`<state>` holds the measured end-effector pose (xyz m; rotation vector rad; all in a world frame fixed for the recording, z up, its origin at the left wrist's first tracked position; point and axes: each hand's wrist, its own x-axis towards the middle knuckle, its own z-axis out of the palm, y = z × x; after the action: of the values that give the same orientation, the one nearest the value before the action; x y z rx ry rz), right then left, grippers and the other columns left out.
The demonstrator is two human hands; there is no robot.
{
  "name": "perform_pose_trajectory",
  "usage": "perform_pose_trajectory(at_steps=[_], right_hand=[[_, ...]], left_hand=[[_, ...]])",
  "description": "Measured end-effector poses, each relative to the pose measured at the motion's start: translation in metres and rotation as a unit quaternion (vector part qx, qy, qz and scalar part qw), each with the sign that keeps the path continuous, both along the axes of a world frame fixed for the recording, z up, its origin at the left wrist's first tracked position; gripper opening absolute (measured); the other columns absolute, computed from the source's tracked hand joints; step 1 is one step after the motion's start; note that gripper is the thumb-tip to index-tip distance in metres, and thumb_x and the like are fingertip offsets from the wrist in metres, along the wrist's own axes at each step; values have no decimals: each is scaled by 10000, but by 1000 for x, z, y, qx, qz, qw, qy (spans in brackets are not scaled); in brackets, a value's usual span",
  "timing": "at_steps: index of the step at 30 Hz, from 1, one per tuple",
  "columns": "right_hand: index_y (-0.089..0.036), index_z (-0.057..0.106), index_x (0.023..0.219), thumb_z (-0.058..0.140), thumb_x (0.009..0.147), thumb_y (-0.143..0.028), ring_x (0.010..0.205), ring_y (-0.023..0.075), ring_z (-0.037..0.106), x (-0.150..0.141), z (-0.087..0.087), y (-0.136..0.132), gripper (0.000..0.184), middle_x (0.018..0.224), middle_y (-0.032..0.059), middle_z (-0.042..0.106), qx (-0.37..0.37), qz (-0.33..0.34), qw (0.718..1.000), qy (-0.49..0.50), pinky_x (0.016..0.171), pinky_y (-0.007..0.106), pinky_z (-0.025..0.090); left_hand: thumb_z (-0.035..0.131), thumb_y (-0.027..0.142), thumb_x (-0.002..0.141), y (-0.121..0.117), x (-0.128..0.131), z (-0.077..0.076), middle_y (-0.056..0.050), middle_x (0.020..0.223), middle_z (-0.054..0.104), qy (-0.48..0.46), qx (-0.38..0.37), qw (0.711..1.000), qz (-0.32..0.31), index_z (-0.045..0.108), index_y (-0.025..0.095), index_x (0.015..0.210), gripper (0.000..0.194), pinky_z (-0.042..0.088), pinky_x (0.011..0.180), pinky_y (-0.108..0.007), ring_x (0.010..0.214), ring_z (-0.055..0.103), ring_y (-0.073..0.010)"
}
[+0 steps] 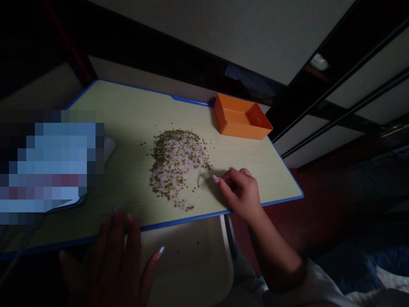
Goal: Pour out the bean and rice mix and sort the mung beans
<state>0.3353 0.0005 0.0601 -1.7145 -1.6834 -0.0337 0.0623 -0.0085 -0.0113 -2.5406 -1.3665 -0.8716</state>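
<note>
- At the near edge of the desk [124, 91], low on the left, I have my left hand [115, 256] with its grip spread, thumb held out from the fingers; it is dim there, and I cannot tell whether the fingertips touch the top.
- Just beside that thumb, below the desk's blue rim, sits a pale tub [228, 273], partly under the top, with a few dark specks [197, 242] inside.
- Across the near rim, to the right, comes my right hand [241, 192], its grip pinching a thin thing [205, 183] between thumb and fingers; its wiry end points left, toward the grains, and it is too faint for me to name.
- Left of that end and a little beyond it lie the grains [179, 162], green and pale ones mixed, in one loose heap near the middle of the desk, with strays around the border and a small tongue reaching toward me.
- Well to my left, a blurred-out screen [57, 166] stands on the desk, a cable [15, 260] in front of it.
- Beyond the grains, at the far right corner, I have an orange box [238, 130], upright, its top open.
- Behind the desk rises a pale wall [204, 38] with dark bands.
</note>
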Motion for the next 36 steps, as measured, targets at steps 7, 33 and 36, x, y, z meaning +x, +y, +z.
perform_pose_trajectory(at_steps=[7, 33, 36], right_hand=[[-215, 566, 671, 608, 899, -350, 518, 116, 465, 1, -2, 3, 268, 500, -57, 497, 0, -16, 1000, 5, 625, 288, 350], [-200, 554, 701, 484, 967, -357, 562, 139, 464, -12, 18, 8, 317, 553, -17, 516, -34, 78, 990, -113, 613, 277, 309], [-198, 549, 700, 423, 970, -343, 516, 133, 408, -21, 23, 9, 332, 530, -20, 481, -77, 64, 983, -155, 587, 282, 268]], left_hand=[[573, 342, 831, -2, 4, 0, -198, 1580, 291, -14, -22, 999, 20, 156, 188, 1506, 808, 89, 1208, -707, 1483, 266, -342], [528, 355, 857, 1, 4, 0, -238, 1559, 325, -1, 31, 1000, 3, 245, 96, 1470, 724, 58, 1227, -629, 1509, 209, -281], [530, 337, 854, 4, 4, 0, -261, 1548, 332, -4, 45, 999, -5, 264, 61, 1455, 713, 72, 1223, -632, 1515, 191, -276]])
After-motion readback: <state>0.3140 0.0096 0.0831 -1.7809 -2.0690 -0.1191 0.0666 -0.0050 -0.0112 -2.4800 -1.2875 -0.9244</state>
